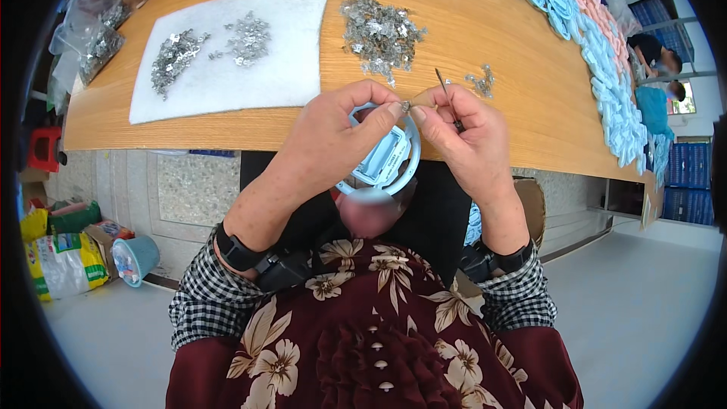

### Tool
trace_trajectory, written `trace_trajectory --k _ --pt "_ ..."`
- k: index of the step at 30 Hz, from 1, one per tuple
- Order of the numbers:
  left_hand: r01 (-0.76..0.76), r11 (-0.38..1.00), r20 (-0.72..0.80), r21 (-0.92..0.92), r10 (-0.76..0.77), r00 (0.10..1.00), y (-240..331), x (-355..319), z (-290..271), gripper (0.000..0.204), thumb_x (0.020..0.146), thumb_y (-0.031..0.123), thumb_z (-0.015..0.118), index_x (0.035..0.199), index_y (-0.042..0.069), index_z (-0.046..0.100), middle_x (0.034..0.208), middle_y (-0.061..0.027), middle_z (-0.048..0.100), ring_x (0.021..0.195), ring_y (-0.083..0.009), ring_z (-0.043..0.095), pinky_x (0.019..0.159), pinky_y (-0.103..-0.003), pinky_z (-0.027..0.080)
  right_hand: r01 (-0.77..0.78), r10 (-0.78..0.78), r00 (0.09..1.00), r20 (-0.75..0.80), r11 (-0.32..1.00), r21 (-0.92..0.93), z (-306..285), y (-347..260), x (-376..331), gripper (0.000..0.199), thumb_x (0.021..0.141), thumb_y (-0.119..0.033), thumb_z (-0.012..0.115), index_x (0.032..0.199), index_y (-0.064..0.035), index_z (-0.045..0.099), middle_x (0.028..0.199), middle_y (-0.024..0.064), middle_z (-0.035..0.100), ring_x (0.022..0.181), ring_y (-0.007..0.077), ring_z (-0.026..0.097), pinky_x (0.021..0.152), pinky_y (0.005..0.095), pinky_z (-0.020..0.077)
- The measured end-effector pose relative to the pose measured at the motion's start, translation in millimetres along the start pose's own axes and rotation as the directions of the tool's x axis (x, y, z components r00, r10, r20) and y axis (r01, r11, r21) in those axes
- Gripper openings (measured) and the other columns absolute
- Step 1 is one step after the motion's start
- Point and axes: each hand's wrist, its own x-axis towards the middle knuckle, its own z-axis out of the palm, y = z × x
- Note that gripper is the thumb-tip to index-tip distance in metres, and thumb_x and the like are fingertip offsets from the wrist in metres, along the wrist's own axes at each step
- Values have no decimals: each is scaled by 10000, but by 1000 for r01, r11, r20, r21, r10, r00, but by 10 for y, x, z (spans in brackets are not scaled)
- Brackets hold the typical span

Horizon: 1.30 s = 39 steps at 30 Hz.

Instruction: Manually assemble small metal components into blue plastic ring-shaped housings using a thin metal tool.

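Note:
My left hand [333, 136] holds a round light blue plastic part [390, 159] with a white centre, just in front of the table edge. Between its fingertips and those of my right hand [462, 132] sits a tiny metal piece [407, 106]. My right hand also grips a thin dark tool [445, 91] that points up and away. A pile of small silver metal pieces [379, 34] lies on the wooden table [485, 23] just beyond my hands, with a smaller cluster of metal pieces [482, 81] to its right.
A white foam sheet [288, 68] at the left carries two more heaps of metal pieces. Rows of light blue and pink plastic parts [606, 60] run along the table's right side. Clear bags [91, 34] sit at the far left. Bags and a small bucket [136, 259] stand on the floor.

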Motion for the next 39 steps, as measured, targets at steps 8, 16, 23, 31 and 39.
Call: trace_trajectory --k 8,16,23,31,39 --pt "-73 997 22 13 72 997 5 -17 18 221 1028 198 539 1084 25 665 885 9 678 790 -34 607 685 -210 497 -129 120 992 51 948 290 -15 34 3 75 931 -83 645 969 -22 623 769 -90 521 666 -8 412 582 180 320" --pt "53 999 -25 11 -53 998 -131 54 -91 312 1009 117 434 1205 0 646 966 -30 680 829 -69 614 749 -231 504 185 -184 983 24 959 -216 106 76 -55 81 871 -65 697 902 -26 634 612 -60 430 562 19 389 513 214 334" --pt "39 996 -73 81 -33 997 -121 65 -60 361 971 151 421 1194 -15 652 938 -143 701 845 -190 658 777 -322 516 342 -310 939 149 807 -482 141 51 22 107 850 -130 681 905 -63 618 649 91 618 582 283 622 534 378 480" --pt "68 993 -54 95 -63 997 -156 62 -70 324 1009 115 438 1241 -3 631 970 -49 685 846 -85 628 768 -242 515 214 -217 975 55 834 -508 146 24 -45 154 897 -160 675 1006 -55 639 666 75 605 613 249 609 558 363 474" --pt "42 973 14 -226 -40 999 -71 -50 -57 336 1008 137 459 1271 -2 616 992 -29 686 859 -76 634 773 -236 519 -82 92 996 -22 958 276 162 319 -148 222 1009 -240 605 1047 -21 612 674 -58 491 529 42 420 480 223 334"
